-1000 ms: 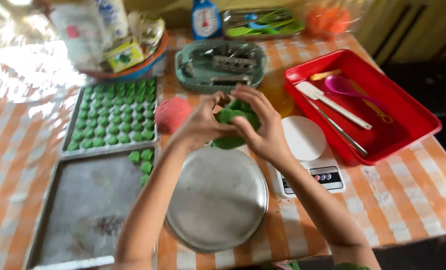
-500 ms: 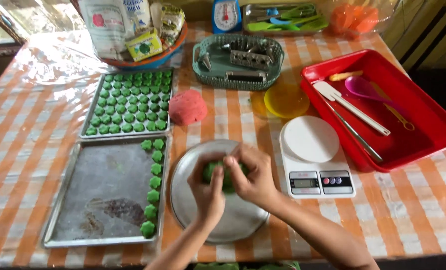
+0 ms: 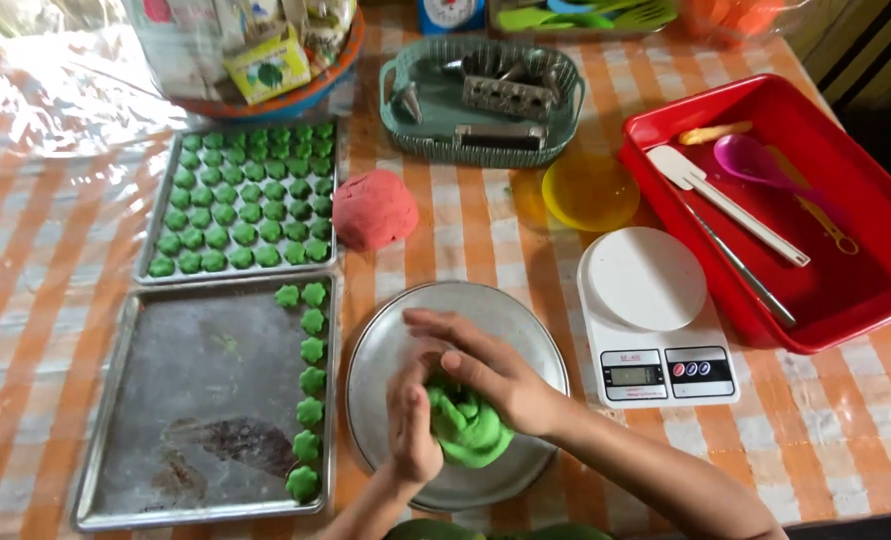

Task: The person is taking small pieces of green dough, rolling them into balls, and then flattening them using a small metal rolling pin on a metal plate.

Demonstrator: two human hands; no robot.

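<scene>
A lump of green dough (image 3: 469, 430) rests on a round metal plate (image 3: 526, 330) near the table's front edge. My left hand (image 3: 412, 415) presses against the dough's left side. My right hand (image 3: 486, 368) lies over its top, fingers curved around it. Both hands grip the dough. Left of the plate, a metal baking tray (image 3: 196, 400) carries a column of green flower-shaped pieces (image 3: 309, 385) along its right edge.
A second tray (image 3: 241, 205) full of green pieces sits behind the first. A red dough ball (image 3: 374, 208), yellow lid (image 3: 590, 190), white kitchen scale (image 3: 651, 315), red tray of utensils (image 3: 846, 290), green basket (image 3: 481, 95) and a bowl of packets (image 3: 256, 60) surround the plate.
My hands carried the green dough from above the table's middle down onto the round plate. The view has shifted closer and downward.
</scene>
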